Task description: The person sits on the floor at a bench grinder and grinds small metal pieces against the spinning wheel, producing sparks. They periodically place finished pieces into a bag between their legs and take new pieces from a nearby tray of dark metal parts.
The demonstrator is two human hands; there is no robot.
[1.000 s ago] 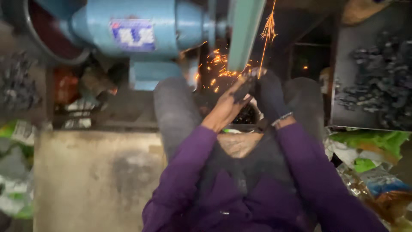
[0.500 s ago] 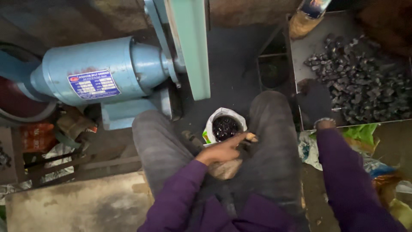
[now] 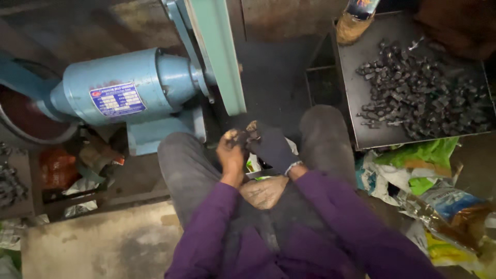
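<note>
I sit with my knees apart, in purple sleeves and grey trousers. My bare left hand [image 3: 231, 151] and my right hand [image 3: 272, 148], in a dark glove, meet between my knees. Their fingertips pinch a small dark piece [image 3: 243, 136] between them; it is blurred and its shape is unclear. Under the hands, a white and green plastic bag [image 3: 252, 165] lies mostly hidden in my lap. Just beyond my hands stands a blue bench grinder [image 3: 129, 93] with its pale green guard [image 3: 219, 51].
A black tray [image 3: 361, 119] heaped with several small dark metal parts sits at my right, with a brush [image 3: 354, 23] at its far corner. Crumpled plastic bags [image 3: 423, 155] lie below the tray. A concrete slab [image 3: 93, 243] is at my left, with clutter behind it.
Sparks flew at the grinder a second ago with both hands raised to it. My right hand then reached toward the tray and has come back to meet my left hand.
</note>
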